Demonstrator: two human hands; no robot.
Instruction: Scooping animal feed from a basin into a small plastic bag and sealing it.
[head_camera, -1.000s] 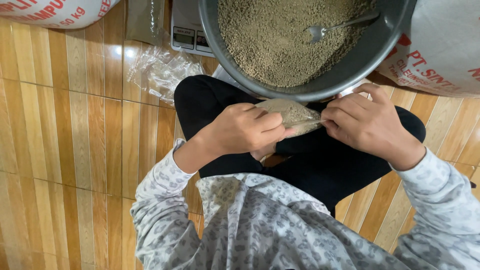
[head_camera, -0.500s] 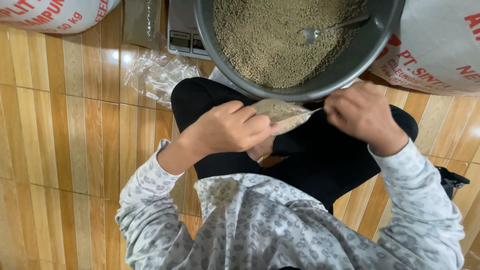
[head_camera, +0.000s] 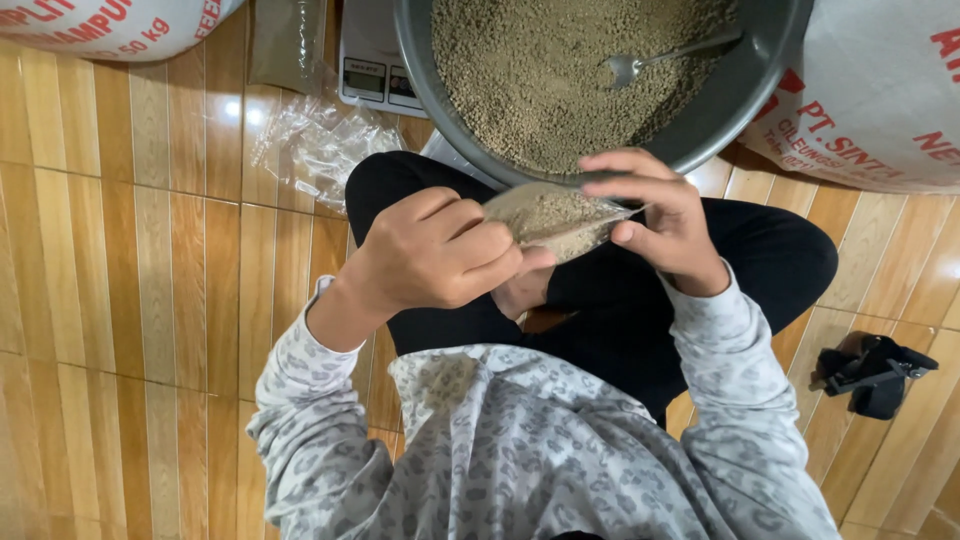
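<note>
**Right hand slides to the far corner of the pellet bag**

A second ago both hands sat close together on the small clear bag of feed pellets (head_camera: 556, 217), knuckles nearly meeting over its mouth. Since then the right hand (head_camera: 660, 222) has moved outward along the bag's top edge, and the bag, which was mostly covered, shows more of its filled body between the two hands. That reads as a pass along the opening, likely pressing the strip closed, though the seal itself is too small to make out.

The left hand (head_camera: 440, 255) is curled into a loose fist, thumb and forefinger pressed together on the bag's left end, wrist bent inward over the lap. The right hand arches above the bag's right corner, fingers fanned forward, thumb and fingertips pinching the thin plastic edge there.

The bag hangs in the air over the person's crossed black-trousered legs, just below the near rim of the large grey basin (head_camera: 740, 90) of pellets, where a metal spoon (head_camera: 660, 58) lies in the feed. A digital scale (head_camera: 372, 70) stands beyond the basin's left side, a heap of empty clear bags (head_camera: 315, 145) lies on the tiled floor (head_camera: 130, 260) beside it, and white sacks (head_camera: 880, 100) flank the basin.
</note>
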